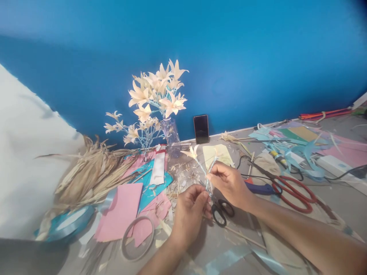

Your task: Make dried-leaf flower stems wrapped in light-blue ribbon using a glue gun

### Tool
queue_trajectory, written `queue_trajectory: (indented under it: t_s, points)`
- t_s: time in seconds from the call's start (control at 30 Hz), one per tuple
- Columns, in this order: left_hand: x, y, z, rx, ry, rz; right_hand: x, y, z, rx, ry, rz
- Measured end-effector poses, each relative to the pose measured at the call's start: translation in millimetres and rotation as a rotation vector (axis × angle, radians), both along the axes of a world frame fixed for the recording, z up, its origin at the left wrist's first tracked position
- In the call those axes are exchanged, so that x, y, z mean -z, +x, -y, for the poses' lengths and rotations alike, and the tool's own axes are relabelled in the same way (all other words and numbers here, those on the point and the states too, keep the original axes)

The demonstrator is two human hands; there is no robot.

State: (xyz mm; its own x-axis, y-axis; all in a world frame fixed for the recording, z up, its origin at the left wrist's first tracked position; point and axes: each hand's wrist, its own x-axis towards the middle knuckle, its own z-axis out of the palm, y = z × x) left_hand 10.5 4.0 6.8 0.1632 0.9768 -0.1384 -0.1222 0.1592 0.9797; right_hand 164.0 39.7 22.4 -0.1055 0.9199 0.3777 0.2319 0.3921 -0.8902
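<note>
My left hand (pixel 189 208) and my right hand (pixel 229 183) meet over the floor, both pinched on a thin stem wrapped in light blue ribbon (pixel 207 175). The stem forks upward and carries a small cream paper flower (pixel 191 152) at its tip. Black-handled scissors (pixel 221 211) lie just under my hands. Behind them stands a bottle vase (pixel 171 134) filled with cream paper flowers (pixel 156 93) on blue stems.
Dried leaves (pixel 91 173) pile at left beside a blue ribbon roll (pixel 67 223). Pink and blue paper sheets (pixel 126 206) and a tape ring (pixel 137 237) lie in front. Red scissors (pixel 292 191), a glue gun (pixel 260 188), a phone (pixel 201 128) against the blue wall.
</note>
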Motion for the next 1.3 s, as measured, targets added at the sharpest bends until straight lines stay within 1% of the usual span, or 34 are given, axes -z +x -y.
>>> queue_trajectory:
  t_s: [0.07, 0.17, 0.2, 0.23, 0.27, 0.3, 0.33, 0.4, 0.43, 0.47, 0.5, 0.53, 0.6, 0.7, 0.77, 0.87, 0.93, 1.03, 1.1, 1.13, 1.2, 1.3]
  points:
    - [-2.9, -2, 0, 0.146, -0.105, 0.182, -1.5, 3, 0, -0.068, 0.005, -0.026]
    - [-4.2, -6, 3, 0.455, -0.314, 0.568, -5.6, 6, 1, -0.229, -0.042, -0.110]
    - [-3.4, -6, 4, 0.534, -0.362, 0.660, -6.8, 7, 2, -0.268, -0.058, -0.127]
    - [-2.1, -6, 5, 0.584, -0.381, 0.701, -7.9, 8, 2, -0.279, -0.060, -0.127]
    - [-0.4, -5, 5, 0.581, -0.365, 0.694, -8.5, 8, 2, -0.256, -0.043, -0.110]
    - [1.4, -4, 5, 0.529, -0.320, 0.645, -8.9, 9, 1, -0.202, -0.010, -0.080]
    - [3.2, -4, 4, 0.434, -0.252, 0.563, -8.9, 9, 0, -0.135, 0.033, -0.041]
    - [6.1, -4, 0, 0.193, -0.074, 0.365, -8.1, 9, -2, -0.030, 0.116, 0.041]
    - [7.2, -5, -3, 0.089, 0.006, 0.284, -7.4, 8, -3, -0.017, 0.151, 0.075]
    - [7.9, -6, -6, 0.023, 0.070, 0.228, -6.4, 7, -4, -0.029, 0.177, 0.101]
    - [8.4, -7, -9, -0.010, 0.112, 0.196, -5.2, 6, -4, -0.056, 0.198, 0.118]
    - [8.6, -9, -11, -0.014, 0.129, 0.184, -3.9, 4, -3, -0.082, 0.213, 0.125]
    - [7.9, -10, -12, 0.011, 0.110, 0.191, -1.5, 0, -1, -0.105, 0.225, 0.116]
    - [4.6, -9, -10, 0.023, 0.055, 0.247, -0.5, -3, 2, -0.095, 0.174, 0.060]
    - [1.7, -6, -6, 0.025, 0.013, 0.307, -1.9, -5, 3, -0.108, 0.056, -0.037]
    - [-1.3, -1, -2, 0.055, -0.059, 0.401, -4.6, -5, 4, -0.179, -0.144, -0.226]
    - [-1.8, 0, -1, 0.080, -0.084, 0.458, -4.9, -6, 4, -0.222, -0.225, -0.315]
    - [-0.9, 2, 0, 0.086, -0.119, 0.529, -0.7, -8, 5, -0.260, -0.357, -0.460]
    - [0.0, 4, 1, 0.064, -0.149, 0.560, 4.4, -11, 4, -0.279, -0.438, -0.572]
    - [0.4, 4, 1, 0.048, -0.157, 0.565, 6.9, -12, 4, -0.275, -0.451, -0.610]
    - [1.0, 5, 1, 0.016, -0.153, 0.548, 10.7, -14, 3, -0.244, -0.419, -0.620]
    - [0.9, 3, 1, 0.016, -0.085, 0.487, 10.4, -13, 1, -0.188, -0.361, -0.529]
